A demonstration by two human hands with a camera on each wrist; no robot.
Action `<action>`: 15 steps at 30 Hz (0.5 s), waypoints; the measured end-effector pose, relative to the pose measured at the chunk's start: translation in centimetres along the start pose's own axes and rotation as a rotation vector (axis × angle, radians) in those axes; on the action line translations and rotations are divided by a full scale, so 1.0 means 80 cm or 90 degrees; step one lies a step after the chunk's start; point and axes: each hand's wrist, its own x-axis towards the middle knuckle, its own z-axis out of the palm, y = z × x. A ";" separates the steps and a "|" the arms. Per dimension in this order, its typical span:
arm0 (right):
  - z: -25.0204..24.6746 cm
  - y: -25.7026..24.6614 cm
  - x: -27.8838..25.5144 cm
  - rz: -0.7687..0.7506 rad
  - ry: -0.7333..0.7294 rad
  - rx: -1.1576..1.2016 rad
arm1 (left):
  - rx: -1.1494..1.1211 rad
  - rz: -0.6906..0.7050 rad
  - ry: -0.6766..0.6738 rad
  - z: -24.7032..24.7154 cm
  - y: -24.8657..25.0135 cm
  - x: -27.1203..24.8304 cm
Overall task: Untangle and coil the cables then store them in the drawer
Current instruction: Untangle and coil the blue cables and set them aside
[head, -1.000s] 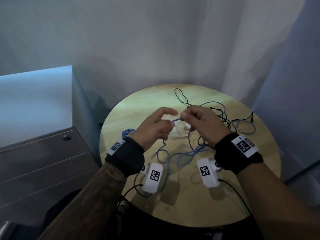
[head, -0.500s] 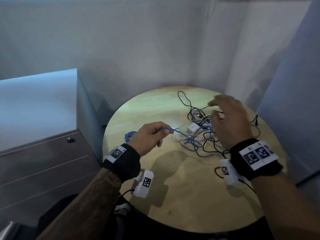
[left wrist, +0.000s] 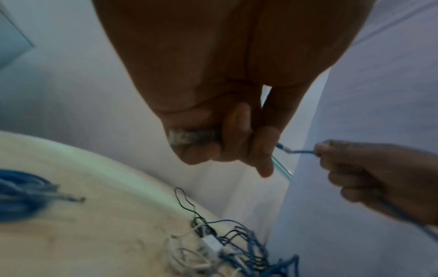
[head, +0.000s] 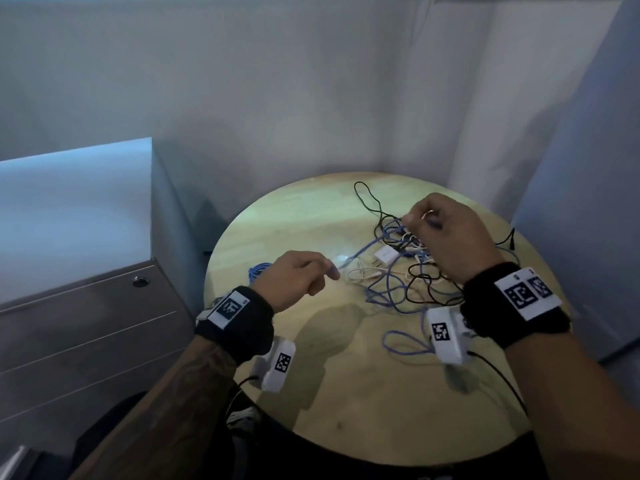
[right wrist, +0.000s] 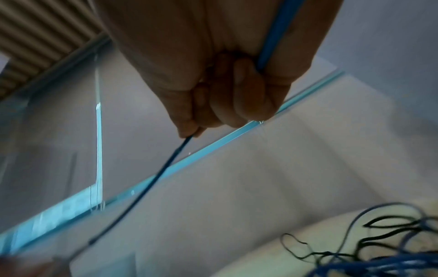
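A tangle of blue, black and white cables lies on the round wooden table. My left hand pinches the plug end of a blue cable, which runs taut up to my right hand. That hand is closed round the same cable above the tangle; in the right wrist view the blue cable passes through its curled fingers. The left wrist view shows the short stretch of blue cable between both hands. A coiled blue cable lies left of my left hand.
A white charger block sits in the tangle. A grey drawer cabinet with a lock stands left of the table, its drawers closed. Walls close in behind and to the right. A loose blue loop lies near my right wrist.
The hands were together a second ago. My right hand has gone out to the far right along the blue cable and closed on it, while my left keeps the plug end.
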 end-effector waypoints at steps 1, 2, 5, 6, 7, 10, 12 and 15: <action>-0.001 0.004 0.000 -0.001 0.013 -0.013 | 0.012 -0.012 -0.025 0.003 -0.002 0.000; 0.002 0.005 0.000 -0.003 0.022 -0.004 | 0.021 -0.018 -0.050 0.008 -0.003 -0.001; 0.014 -0.003 -0.006 -0.033 0.030 0.094 | 0.051 -0.009 -0.089 0.026 -0.002 -0.003; 0.016 -0.008 -0.008 -0.048 0.028 0.112 | 0.030 -0.007 -0.078 0.030 -0.002 -0.002; 0.016 -0.011 -0.009 -0.061 0.024 0.115 | -0.018 -0.016 -0.057 0.033 -0.003 -0.001; 0.011 -0.009 -0.007 -0.083 0.022 0.113 | -0.184 -0.066 0.002 0.031 -0.003 0.002; 0.007 -0.001 -0.004 -0.076 0.050 0.093 | -0.247 -0.090 -0.017 0.028 -0.001 0.002; 0.006 0.015 0.001 -0.043 0.097 0.081 | -0.447 -0.097 -0.106 0.025 0.011 -0.005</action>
